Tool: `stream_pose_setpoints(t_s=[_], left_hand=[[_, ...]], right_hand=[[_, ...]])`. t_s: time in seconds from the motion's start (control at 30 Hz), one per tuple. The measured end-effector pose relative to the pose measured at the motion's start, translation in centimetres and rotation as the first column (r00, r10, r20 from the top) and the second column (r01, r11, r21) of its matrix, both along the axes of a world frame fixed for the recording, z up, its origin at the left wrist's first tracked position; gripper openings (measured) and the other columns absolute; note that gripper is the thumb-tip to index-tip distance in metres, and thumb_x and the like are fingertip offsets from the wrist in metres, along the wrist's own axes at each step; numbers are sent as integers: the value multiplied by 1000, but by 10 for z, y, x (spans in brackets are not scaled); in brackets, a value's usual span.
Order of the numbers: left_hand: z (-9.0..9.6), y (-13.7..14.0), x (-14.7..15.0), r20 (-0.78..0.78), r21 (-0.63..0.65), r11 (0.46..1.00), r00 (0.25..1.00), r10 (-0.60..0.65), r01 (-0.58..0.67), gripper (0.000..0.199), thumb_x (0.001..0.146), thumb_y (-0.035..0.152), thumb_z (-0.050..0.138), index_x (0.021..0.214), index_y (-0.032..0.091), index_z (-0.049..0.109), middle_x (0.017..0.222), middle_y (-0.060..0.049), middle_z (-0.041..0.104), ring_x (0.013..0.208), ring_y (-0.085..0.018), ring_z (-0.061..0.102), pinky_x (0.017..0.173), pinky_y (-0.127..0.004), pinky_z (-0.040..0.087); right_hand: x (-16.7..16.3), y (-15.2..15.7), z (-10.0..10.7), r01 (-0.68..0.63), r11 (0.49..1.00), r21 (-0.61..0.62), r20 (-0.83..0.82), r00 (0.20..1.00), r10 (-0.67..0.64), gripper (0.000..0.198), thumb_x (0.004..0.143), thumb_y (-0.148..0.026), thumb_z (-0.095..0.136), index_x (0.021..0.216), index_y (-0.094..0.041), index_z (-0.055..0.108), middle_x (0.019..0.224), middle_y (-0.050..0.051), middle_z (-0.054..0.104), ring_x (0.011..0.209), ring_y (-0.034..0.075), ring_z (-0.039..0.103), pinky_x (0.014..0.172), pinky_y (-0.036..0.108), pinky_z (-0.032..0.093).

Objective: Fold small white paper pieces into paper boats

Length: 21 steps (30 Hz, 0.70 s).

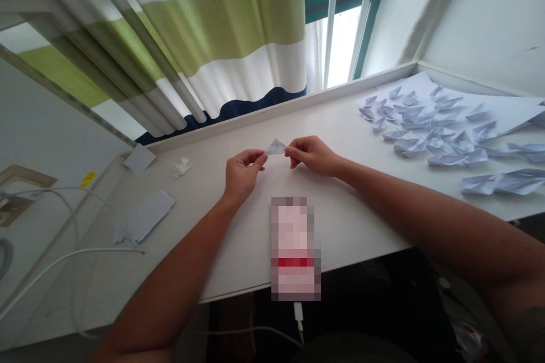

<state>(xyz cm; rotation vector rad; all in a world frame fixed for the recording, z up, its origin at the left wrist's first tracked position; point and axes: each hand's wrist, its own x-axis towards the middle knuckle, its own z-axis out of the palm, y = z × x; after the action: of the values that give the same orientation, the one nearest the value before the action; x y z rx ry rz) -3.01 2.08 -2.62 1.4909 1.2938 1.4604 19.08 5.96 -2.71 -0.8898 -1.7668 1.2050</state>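
**Small folded paper held between two hands at frame centre**

A small white folded paper piece [276, 147], pointed at the top, is held just above the pale tabletop [349, 221] at the centre of the frame. Its left end is pinched by the fingertips of the left hand [242, 173], its right end by those of the right hand [313, 156]. At the right of the frame, many similar white folded paper shapes [430, 130] are spread over flat white sheets. A crumpled scrap, apparently paper [181, 167], lies left of centre. A blurred-out rectangular object [295, 247] lies near the table's front edge.
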Motion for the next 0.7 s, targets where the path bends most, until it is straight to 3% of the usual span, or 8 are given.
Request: stream_pose_setpoints(t_s=[0.13,0.23,0.5,0.7], left_hand=[[3,-1,0,165,-173,976,981,-104,133,36,70,40,95,92,18,77,83,-3,75,79,-17,73,70,-29,60],[6,-3,0,200,-248,953,972,-127,175,42,67,44,97,91,17,76,86,-3,75,80,-16,72,72,-29,60],[0,1,0,142,-170,977,984,-105,128,41,65,50,98,82,18,77,79,-1,73,71,-12,64,69,-28,60],[-3,4,-1,217,-149,982,973,-82,116,44,66,42,98,96,19,75,81,-1,76,65,-11,66,73,-32,63]], right_hand=[[0,0,0,10,1000,9,14,1000,-10,26,99,-33,68,78,-17,69,68,3,73,65,14,68,67,28,51],[0,0,1,12,1000,20,22,1000,-13,26,99,-33,67,78,-17,69,68,3,73,65,14,68,67,28,51],[0,-1,0,8,999,42,29,1000,-9,26,98,-34,68,79,-17,69,69,3,74,65,14,67,66,28,51],[-3,-3,2,-14,998,54,28,1000,12,27,99,-35,67,79,-17,69,69,2,73,64,14,66,66,28,51]])
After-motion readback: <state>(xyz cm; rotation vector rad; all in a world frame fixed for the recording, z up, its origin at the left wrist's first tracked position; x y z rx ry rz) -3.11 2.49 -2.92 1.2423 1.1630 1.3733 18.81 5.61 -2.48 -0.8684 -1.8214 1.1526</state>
